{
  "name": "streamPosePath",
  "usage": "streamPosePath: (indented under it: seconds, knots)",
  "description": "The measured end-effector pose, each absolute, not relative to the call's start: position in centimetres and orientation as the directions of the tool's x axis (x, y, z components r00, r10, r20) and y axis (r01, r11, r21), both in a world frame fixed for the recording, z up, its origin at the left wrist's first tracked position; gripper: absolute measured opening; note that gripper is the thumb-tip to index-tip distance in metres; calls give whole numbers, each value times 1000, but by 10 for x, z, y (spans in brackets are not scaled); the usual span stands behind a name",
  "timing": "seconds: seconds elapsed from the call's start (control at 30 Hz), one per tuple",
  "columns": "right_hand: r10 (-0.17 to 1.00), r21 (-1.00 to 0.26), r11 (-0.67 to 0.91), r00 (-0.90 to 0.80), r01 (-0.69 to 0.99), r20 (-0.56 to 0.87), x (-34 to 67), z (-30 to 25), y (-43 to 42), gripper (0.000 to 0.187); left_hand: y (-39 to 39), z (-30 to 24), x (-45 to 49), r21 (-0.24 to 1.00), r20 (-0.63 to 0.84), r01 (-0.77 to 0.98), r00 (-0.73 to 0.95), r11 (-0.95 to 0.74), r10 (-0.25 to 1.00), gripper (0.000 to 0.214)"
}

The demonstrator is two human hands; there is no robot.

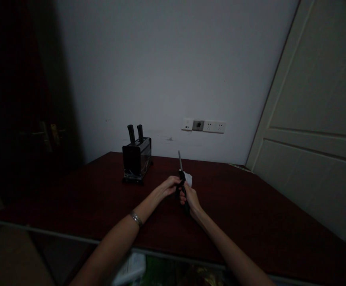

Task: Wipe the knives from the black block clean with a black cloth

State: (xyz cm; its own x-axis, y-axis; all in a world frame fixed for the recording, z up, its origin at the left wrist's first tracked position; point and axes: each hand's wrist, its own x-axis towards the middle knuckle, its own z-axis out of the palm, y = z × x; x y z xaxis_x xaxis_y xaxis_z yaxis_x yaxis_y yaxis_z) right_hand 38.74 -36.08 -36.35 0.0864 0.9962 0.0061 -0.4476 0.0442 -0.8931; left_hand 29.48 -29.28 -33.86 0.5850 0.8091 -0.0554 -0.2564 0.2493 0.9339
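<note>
A knife [180, 167] with a black handle and a thin steel blade points up and away over the dark red table [101, 198]. My left hand [170, 186] is closed around the handle from the left. My right hand [191, 198] is closed on a white cloth or tissue [188, 178] pressed against the knife near the base of the blade. Both hands meet above the middle of the table. A metal bracelet [136, 218] circles my left wrist.
A black knife block [136, 159] with two black handles sticking out stands at the back left of the table, near the white wall. Wall sockets [204, 126] sit above the table's far edge. A pale door [316, 119] is on the right.
</note>
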Motion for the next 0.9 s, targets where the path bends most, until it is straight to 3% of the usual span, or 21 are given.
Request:
streamPosePath:
  seconds: [0.33, 0.7, 0.9]
  knots:
    - [981, -920, 32, 190, -391, -47, 388, -358, -361, 47, -299, -340, 315, 955, -1, -275, 381, 114, 925, 11]
    - [973, -945, 98, 230, -312, 25, 393, -355, -359, 50, -280, -321, 329, 983, -21, -172, 248, 65, 969, 22]
    - [974, -943, 63, 225, -327, -13, 392, -354, -361, 49, -254, -307, 333, 989, 9, -144, 144, 12, 990, 19]
